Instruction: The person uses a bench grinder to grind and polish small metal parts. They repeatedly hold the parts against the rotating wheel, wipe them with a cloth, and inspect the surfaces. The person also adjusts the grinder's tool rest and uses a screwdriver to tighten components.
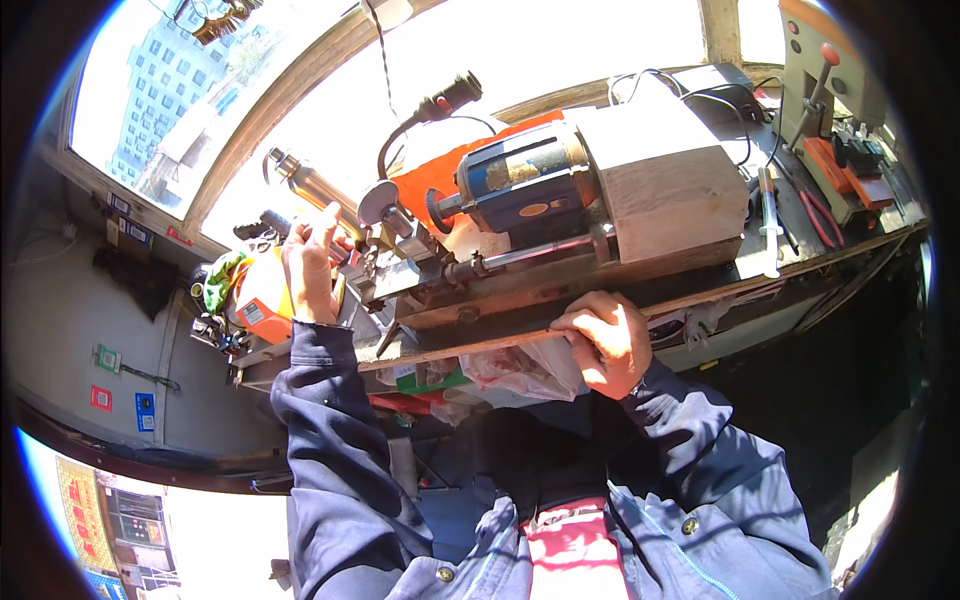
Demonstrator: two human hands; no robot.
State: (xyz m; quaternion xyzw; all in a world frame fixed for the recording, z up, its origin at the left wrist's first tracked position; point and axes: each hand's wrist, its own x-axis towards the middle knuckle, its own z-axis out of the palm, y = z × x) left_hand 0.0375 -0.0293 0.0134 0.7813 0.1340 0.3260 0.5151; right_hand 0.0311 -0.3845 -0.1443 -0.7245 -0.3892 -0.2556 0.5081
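On the left of the bench, my left hand (312, 268) is raised beside a small bench machine. Its fingers are bent together at the machine's left end; what they hold, if anything, I cannot make out. The machine has a blue motor (525, 175) on a metal bed, and a grey disc (380, 203) stands to the motor's left. A gold-coloured metal cylinder (318, 190) leans just behind my left hand. My right hand (607, 342) is curled over the bench's front edge (690, 299), below the motor.
A pale wooden box (670, 190) adjoins the motor. Farther right lie a syringe (769, 225) and red-handled pliers (822, 217), before an orange-and-grey machine (845, 170) with a ball-topped lever. A lamp (450, 97) bends over the motor. Plastic bags (525, 368) hang below the bench edge.
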